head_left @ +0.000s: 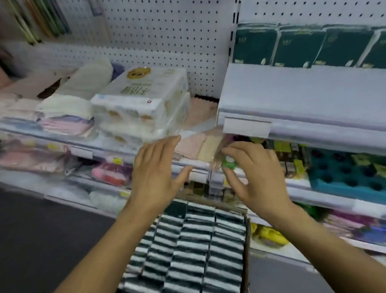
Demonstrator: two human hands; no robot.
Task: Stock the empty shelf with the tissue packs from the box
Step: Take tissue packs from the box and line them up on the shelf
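An open cardboard box (247, 239) stands below my hands, packed with rows of dark green and white tissue packs (192, 246). My left hand (157, 170) hovers above the box's far end with fingers straight and spread, holding nothing. My right hand (253, 174) is level with it, fingers loosely bent. A small green-capped item (229, 162) shows between its thumb and forefinger; the blur hides whether they touch. The white shelf (307, 92) at upper right is bare in front, with a row of dark green tissue packs (298, 46) along its back.
Stacked white tissue bundles (139, 100) and folded cloths (64, 112) fill the left shelf. Wrapped pink and beige cloths (198, 146) lie just beyond my hands. A teal tray (352, 179) sits on the lower right shelf. Dark floor (36, 230) lies at left.
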